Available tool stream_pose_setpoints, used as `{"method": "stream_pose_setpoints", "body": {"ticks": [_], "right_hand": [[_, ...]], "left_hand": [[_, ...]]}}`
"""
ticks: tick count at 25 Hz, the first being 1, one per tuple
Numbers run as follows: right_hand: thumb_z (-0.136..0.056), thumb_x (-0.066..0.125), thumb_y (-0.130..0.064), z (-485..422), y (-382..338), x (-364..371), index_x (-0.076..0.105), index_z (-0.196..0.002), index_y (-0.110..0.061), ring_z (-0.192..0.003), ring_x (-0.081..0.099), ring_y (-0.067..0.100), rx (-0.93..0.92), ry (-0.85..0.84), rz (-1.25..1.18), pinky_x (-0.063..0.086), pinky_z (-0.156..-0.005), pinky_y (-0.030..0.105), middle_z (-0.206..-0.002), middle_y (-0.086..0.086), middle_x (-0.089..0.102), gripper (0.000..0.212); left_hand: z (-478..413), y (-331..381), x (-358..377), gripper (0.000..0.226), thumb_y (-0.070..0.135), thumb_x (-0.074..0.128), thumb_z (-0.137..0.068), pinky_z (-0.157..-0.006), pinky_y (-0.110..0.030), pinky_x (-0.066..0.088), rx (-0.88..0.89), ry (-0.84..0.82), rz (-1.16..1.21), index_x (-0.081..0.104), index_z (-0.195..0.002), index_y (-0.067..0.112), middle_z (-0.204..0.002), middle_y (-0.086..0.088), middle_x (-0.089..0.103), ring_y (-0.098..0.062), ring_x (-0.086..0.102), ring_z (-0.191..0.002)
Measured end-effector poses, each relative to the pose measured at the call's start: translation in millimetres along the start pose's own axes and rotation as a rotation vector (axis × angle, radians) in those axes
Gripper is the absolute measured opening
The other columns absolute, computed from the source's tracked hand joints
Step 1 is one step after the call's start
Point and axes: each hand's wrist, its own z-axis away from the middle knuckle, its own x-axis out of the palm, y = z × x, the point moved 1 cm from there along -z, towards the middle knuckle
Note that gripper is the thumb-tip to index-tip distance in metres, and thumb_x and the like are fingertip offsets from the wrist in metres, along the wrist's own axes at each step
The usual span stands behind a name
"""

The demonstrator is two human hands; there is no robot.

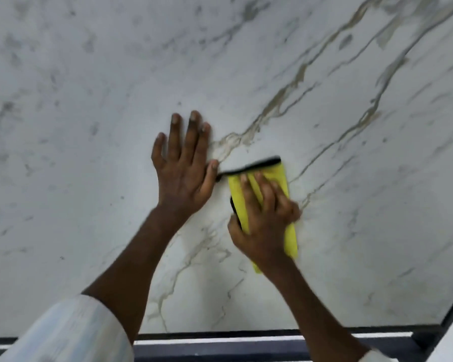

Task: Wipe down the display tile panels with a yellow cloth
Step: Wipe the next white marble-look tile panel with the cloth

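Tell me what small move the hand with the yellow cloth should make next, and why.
Probably slide the right hand and yellow cloth rightward: it holds the cloth against the tile panel, the left hand rests close on its other side, and broad panel extends rightward.

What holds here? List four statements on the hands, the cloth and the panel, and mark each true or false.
1. The right hand presses the yellow cloth against the tile panel. True.
2. The left hand is clenched in a fist away from the panel. False: it lies flat on the panel with fingers straight, left of the cloth.
3. The cloth has a black edging. True.
4. The panel is plain black with no veins. False: it is whitish with grey and brownish marble veins.
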Motion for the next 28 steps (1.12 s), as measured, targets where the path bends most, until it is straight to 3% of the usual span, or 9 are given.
{"method": "stream_pose_setpoints", "body": {"ticks": [5, 6, 8, 10, 12, 19, 22, 24, 28], "right_hand": [[-0.082, 0.063, -0.049, -212.1, -21.2, -45.2, 0.038, -0.160, -0.028, -0.142, 0.023, 0.021, 0.049, 0.051, -0.153, 0.020, -0.108, 0.046, -0.169, 0.004, 0.030, 0.085], [-0.090, 0.059, -0.047, -215.4, -14.8, -45.6, 0.036, -0.161, -0.028, -0.146, 0.024, 0.022, 0.032, 0.084, -0.122, 0.018, -0.110, 0.044, -0.170, 0.003, 0.028, 0.078], [-0.103, 0.042, -0.044, -179.3, -3.8, -31.6, 0.031, -0.163, -0.028, -0.151, 0.028, 0.029, -0.030, 0.145, 0.030, 0.027, -0.113, 0.057, -0.170, 0.003, 0.030, 0.063], [-0.106, 0.030, -0.045, -125.6, 4.9, -9.8, 0.027, -0.164, -0.031, -0.154, 0.026, 0.032, -0.125, 0.085, 0.093, 0.035, -0.106, 0.066, -0.170, 0.003, 0.030, 0.059], [-0.107, 0.027, -0.046, -108.2, 11.3, -1.7, 0.028, -0.163, -0.032, -0.154, 0.027, 0.029, -0.190, 0.020, 0.130, 0.034, -0.105, 0.064, -0.170, 0.000, 0.029, 0.059], [-0.102, 0.036, -0.044, -269.5, 30.5, -69.4, 0.034, -0.161, -0.036, -0.153, 0.027, 0.023, -0.189, 0.093, 0.292, 0.016, -0.110, 0.063, -0.170, -0.005, 0.029, 0.060], [-0.082, 0.040, -0.036, -306.8, 8.0, -82.5, 0.040, -0.157, -0.038, -0.155, 0.014, 0.018, 0.142, 0.033, -0.054, 0.011, -0.112, 0.067, -0.172, -0.010, 0.020, 0.075], [-0.082, 0.036, -0.035, -283.8, -21.4, -66.8, 0.039, -0.160, -0.033, -0.158, 0.013, 0.019, 0.283, 0.128, -0.147, 0.019, -0.112, 0.063, -0.173, -0.007, 0.018, 0.078], [-0.091, 0.044, -0.031, -205.3, -15.9, -36.8, 0.043, -0.159, -0.022, -0.157, 0.027, 0.026, 0.008, 0.130, 0.090, 0.033, -0.104, 0.061, -0.169, -0.001, 0.031, 0.069]], "left_hand": [[1.6, 0.1, -3.6, 0.061, 0.038, 0.039, -0.108, -0.122, -0.059, 0.021, 0.023, 0.000, 0.049, 0.033, -0.162, 0.008, -0.170, -0.015, 0.026, -0.038, 0.016, -0.159], [1.0, 0.2, -3.5, 0.061, 0.038, 0.040, -0.108, -0.122, -0.058, 0.020, 0.023, 0.004, 0.055, 0.033, -0.161, 0.008, -0.170, -0.014, 0.026, -0.037, 0.017, -0.159], [-1.4, -1.7, -2.5, 0.061, 0.036, 0.037, -0.107, -0.123, -0.058, 0.018, 0.016, 0.015, 0.045, 0.034, -0.161, 0.007, -0.170, -0.014, 0.027, -0.038, 0.018, -0.159], [0.5, -2.9, 1.3, 0.061, 0.034, 0.036, -0.105, -0.123, -0.059, 0.019, 0.035, 0.016, 0.034, 0.036, -0.159, 0.005, -0.169, -0.015, 0.028, -0.040, 0.020, -0.158], [-0.2, -1.5, 1.6, 0.061, 0.033, 0.034, -0.105, -0.122, -0.060, 0.021, 0.048, 0.022, 0.038, 0.037, -0.158, 0.003, -0.168, -0.015, 0.030, -0.041, 0.021, -0.157], [-0.5, 0.2, -6.4, 0.060, 0.034, 0.042, -0.105, -0.122, -0.057, 0.022, 0.010, 0.021, 0.106, 0.040, -0.158, 0.008, -0.170, -0.012, 0.029, -0.038, 0.023, -0.158], [-0.4, 2.1, -5.8, 0.060, 0.035, 0.040, -0.104, -0.121, -0.056, 0.022, -0.015, 0.026, 0.121, 0.039, -0.159, 0.008, -0.170, -0.012, 0.029, -0.037, 0.022, -0.158], [-0.6, 2.3, -3.7, 0.061, 0.035, 0.040, -0.104, -0.120, -0.056, 0.021, -0.018, 0.040, 0.112, 0.038, -0.159, 0.009, -0.169, -0.012, 0.030, -0.036, 0.022, -0.158], [-0.1, -0.6, -2.7, 0.060, 0.034, 0.040, -0.104, -0.119, -0.057, 0.022, 0.016, 0.020, 0.118, 0.042, -0.157, 0.007, -0.169, -0.013, 0.031, -0.036, 0.022, -0.158]]}}
